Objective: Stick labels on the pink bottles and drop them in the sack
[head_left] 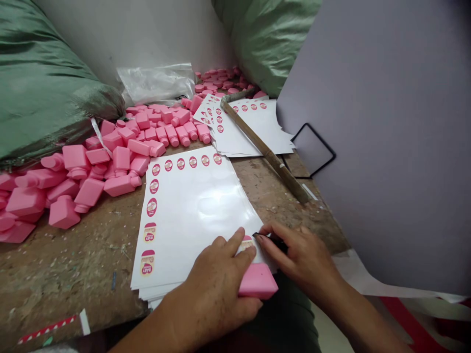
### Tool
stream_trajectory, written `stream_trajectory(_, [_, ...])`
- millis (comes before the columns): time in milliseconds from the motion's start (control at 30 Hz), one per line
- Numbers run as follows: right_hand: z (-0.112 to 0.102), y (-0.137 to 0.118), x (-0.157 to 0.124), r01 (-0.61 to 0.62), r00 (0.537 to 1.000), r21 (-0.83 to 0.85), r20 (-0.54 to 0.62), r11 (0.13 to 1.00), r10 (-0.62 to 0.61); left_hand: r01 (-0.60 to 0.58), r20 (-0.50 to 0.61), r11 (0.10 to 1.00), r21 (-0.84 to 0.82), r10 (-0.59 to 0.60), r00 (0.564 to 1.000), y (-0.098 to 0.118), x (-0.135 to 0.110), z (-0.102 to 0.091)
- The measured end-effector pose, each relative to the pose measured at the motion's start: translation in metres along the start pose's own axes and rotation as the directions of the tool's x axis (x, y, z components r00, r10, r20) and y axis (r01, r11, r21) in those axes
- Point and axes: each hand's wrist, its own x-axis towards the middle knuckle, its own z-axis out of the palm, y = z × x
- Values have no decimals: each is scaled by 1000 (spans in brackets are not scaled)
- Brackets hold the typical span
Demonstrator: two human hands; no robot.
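Pink bottles (88,191) bank up from 9 to 12 o'clock of the label sheets (184,206), a wooden-handled tool (257,142) lies across 2 o'clock and a grey panel (390,147) walls off 3, while the left hand (219,269) and right hand (305,250) crowd 4 to 5. Fingers could pass over the sheets' glossy middle or across the desk (88,264) at 8 o'clock.

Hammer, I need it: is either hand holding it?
No, the hammer lies across label sheets, apart from left hand and right hand.
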Motion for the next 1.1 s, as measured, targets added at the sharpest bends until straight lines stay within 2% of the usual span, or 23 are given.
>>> stream_trajectory(133, [-2,-4,-1,70,997,-51,-42,996,-72,-7,3,1000,18,7,1000,1,0,0])
stream_trajectory(367, [0,-7,0,105,990,-99,-84,990,-113,-24,-18,998,61,25,1000,2,1,0])
stream_trajectory(433, [2,-5,-1,83,994,-79,-69,993,-88,-23,-17,998,62,25,1000,3,0,-1])
stream_trajectory(600, [4,0,-4,-66,997,117,46,991,61,2,8,999,40,-2,1000,3,0,-3])
stream_trajectory(733, [3,0,-3,8,999,18,-47,1000,-7,-10,-8,1000,18,11,1000,2,-1,-2])
stream_trajectory(867, [2,-2,0,100,991,-61,-81,993,-105,0,-4,1000,-20,0,1000,2,-1,0])
stream_trajectory(1000, [5,0,0,132,988,-85,-72,988,-139,-27,-5,997,-67,27,1000,0,-2,-2])
stream_trajectory(1067, [8,2,-1,115,989,-120,-75,986,-124,-45,-52,984,-170,36,998,-4,-2,-5])
stream_trajectory(1100, [9,3,-2,105,990,-140,-77,985,-117,-42,-82,961,-274,20,996,-7,-2,-6])
